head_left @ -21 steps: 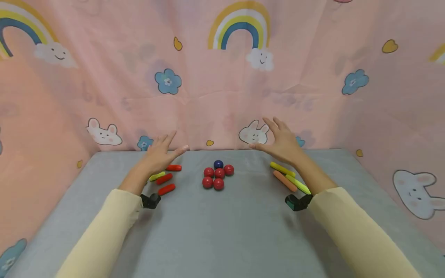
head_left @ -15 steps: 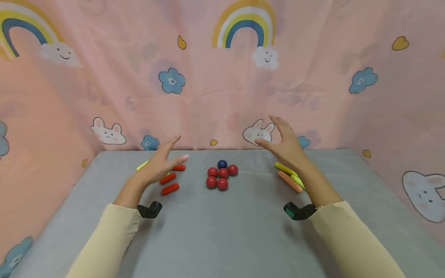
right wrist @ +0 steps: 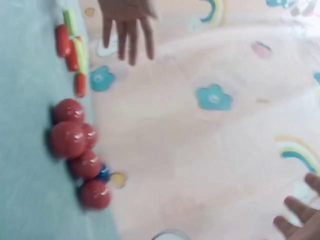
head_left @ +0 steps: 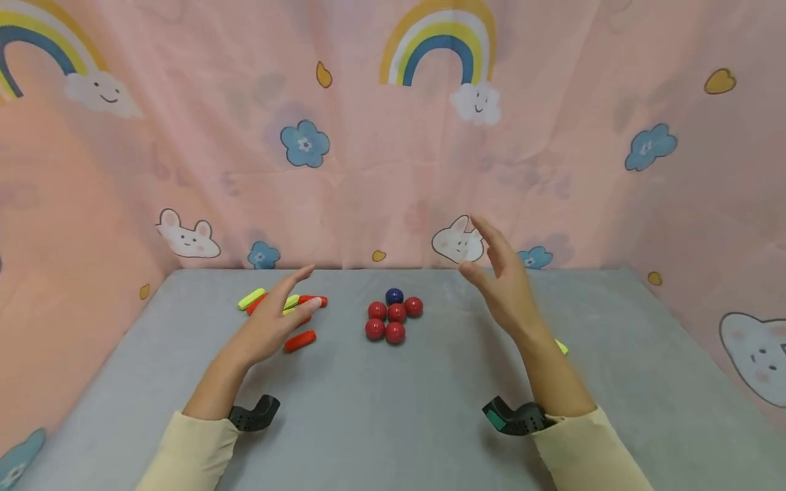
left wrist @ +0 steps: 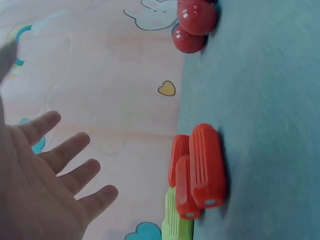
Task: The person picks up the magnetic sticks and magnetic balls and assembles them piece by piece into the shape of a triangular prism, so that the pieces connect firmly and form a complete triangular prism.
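My left hand [head_left: 264, 327] hovers above a loose group of short ribbed sticks, its fingers extended and nothing in its grasp. A red stick [head_left: 300, 341] lies below the thumb, and a yellow-green stick [head_left: 252, 299] shows behind the hand; others are partly covered. At the centre, several glossy red balls [head_left: 396, 313] sit close together, with one dark blue ball [head_left: 395, 296] at their back. To the right of them, my right hand [head_left: 506, 300] is raised with fingers apart, empty. Its forearm hides most of another yellow-green stick [head_left: 561, 347].
The grey tabletop [head_left: 393, 423] ends at the back against a pink printed curtain [head_left: 368, 204], which also rises along both sides. Black wrist cameras, like the right one [head_left: 516, 417], protrude inward from both wrists.
Both hands have drawn back toward the body and lower in the head view. More sticks now show around the left hand, while the right arm covers the orange and yellow ones seen earlier.
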{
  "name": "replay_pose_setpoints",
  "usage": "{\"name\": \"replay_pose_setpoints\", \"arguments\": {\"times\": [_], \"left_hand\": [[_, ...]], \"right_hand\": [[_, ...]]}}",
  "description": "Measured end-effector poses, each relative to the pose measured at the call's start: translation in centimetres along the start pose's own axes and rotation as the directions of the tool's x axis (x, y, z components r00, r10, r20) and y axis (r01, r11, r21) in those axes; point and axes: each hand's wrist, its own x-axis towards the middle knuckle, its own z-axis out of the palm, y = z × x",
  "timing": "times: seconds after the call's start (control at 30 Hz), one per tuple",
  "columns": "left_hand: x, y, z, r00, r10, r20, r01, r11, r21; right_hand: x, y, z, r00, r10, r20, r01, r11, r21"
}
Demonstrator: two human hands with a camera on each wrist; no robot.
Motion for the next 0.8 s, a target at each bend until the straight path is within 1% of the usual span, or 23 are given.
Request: {"name": "replay_pose_setpoints", "arguments": {"times": [0.07, 0.2, 0.27, 0.33, 0.43, 0.57, 0.67, 0.8], "left_hand": [[-0.2, -0.1, -0.3, 1.0, -0.008, -0.022, 0.008, 1.0, 0.018], [-0.2, -0.5, -1.0, 0.998, -0.015, -0.066, 0.02, 0.997, 0.074], [-0.1, -0.8, -1.2, 0.997, -0.028, -0.067, 0.035, 0.994, 0.107], [0.0, -1.1, -1.2, 0.998, -0.042, -0.055, 0.048, 0.991, 0.126], [-0.1, -1.5, -1.3, 0.998, -0.056, -0.026, 0.059, 0.989, 0.138], [-0.3, -2.1, -1.2, 0.998, -0.056, 0.016, 0.053, 0.988, 0.147], [-0.5, -2.7, -1.0, 0.996, -0.069, 0.06, 0.058, 0.985, 0.162], [-0.5, -3.4, -0.4, 0.989, -0.091, 0.116, 0.072, 0.984, 0.162]], "right_hand": [[-0.4, 0.3, 0.4, 1.0, -0.022, -0.021, 0.023, 0.999, 0.029], [-0.6, 0.9, 1.4, 0.999, -0.035, -0.027, 0.034, 0.999, -0.026], [-0.7, 1.1, 2.1, 0.999, -0.046, -0.023, 0.045, 0.998, -0.037], [-0.8, 1.4, 2.9, 0.998, -0.061, -0.023, 0.06, 0.997, -0.039], [-1.0, 2.2, 4.2, 0.998, -0.07, -0.005, 0.07, 0.997, -0.013], [-1.4, 3.2, 5.7, 0.995, -0.078, 0.055, 0.078, 0.997, -0.006], [-1.8, 4.0, 6.7, 0.993, -0.059, 0.106, 0.061, 0.998, -0.012], [-2.3, 5.1, 7.7, 0.987, -0.017, 0.16, 0.01, 0.999, 0.043]]}}
